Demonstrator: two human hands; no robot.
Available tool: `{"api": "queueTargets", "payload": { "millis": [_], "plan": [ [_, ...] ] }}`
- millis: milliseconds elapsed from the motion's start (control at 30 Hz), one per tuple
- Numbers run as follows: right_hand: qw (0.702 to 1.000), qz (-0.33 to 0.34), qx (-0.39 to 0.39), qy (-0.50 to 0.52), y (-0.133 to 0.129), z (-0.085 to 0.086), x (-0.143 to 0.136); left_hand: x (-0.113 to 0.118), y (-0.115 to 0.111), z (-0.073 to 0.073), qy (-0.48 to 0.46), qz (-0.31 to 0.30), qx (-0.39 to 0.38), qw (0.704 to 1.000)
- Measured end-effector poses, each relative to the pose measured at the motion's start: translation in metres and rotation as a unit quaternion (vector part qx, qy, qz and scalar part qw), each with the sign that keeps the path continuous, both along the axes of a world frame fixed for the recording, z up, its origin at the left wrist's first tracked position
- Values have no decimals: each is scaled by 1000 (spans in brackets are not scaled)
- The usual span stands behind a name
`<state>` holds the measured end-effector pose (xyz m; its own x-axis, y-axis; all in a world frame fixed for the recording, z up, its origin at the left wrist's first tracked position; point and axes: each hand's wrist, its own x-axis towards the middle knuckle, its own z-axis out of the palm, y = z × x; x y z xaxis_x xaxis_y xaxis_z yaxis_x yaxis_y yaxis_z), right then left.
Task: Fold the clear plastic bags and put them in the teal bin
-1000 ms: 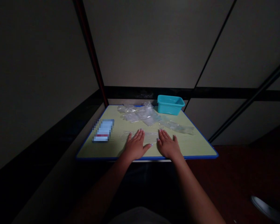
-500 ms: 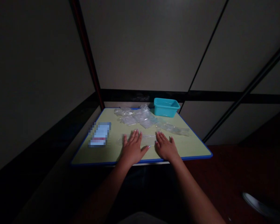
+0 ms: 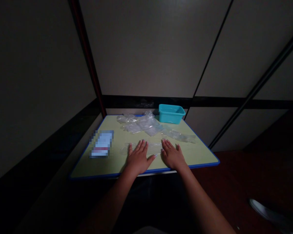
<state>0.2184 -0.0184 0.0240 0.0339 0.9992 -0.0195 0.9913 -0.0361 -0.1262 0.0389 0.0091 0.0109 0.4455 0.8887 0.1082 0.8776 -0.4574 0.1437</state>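
Observation:
My left hand (image 3: pixel 138 158) lies flat on a clear plastic bag (image 3: pixel 153 149), fingers spread and thumb pointing right. Over the bag's right part rests my right hand (image 3: pixel 173 156), palm down with its fingers stretched forward. The bag is laid out flat across the table between both hands, and parts of it are hidden under them. Beyond it lies a loose heap of crumpled clear plastic bags (image 3: pixel 146 124). Another clear bag (image 3: pixel 179 135) stretches out to the right, past my right fingertips.
A turquoise plastic basket (image 3: pixel 171 114) stands at the table's back right. At the left lies a phone-like rectangle (image 3: pixel 102 144), blurred by pixels. The small table (image 3: pixel 97 169) has a blue edge and meets the wall panels (image 3: pixel 146 65). A shoe (image 3: pixel 261 209) shows on the floor at right.
The whole view has shifted slightly, so the table sits a little lower and further left. Both hands stay flat on the bag, with hardly any movement against the table.

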Motion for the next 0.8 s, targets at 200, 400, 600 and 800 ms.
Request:
{"api": "queueTargets", "payload": {
  "millis": [200,400,600,800],
  "plan": [
    [993,-10,39,113,7,-5,14,-1,1,-2,5,-2,-2,1000],
    [971,5,101,219,44,13,52,-1,0,0,-2,-2,-4,1000],
    [965,45,-23,258,81,42,69,-2,-1,1,2,-2,1,1000],
    [943,75,-142,292,103,47,67,-2,-1,-2,7,0,17,1000]
  ]
}}
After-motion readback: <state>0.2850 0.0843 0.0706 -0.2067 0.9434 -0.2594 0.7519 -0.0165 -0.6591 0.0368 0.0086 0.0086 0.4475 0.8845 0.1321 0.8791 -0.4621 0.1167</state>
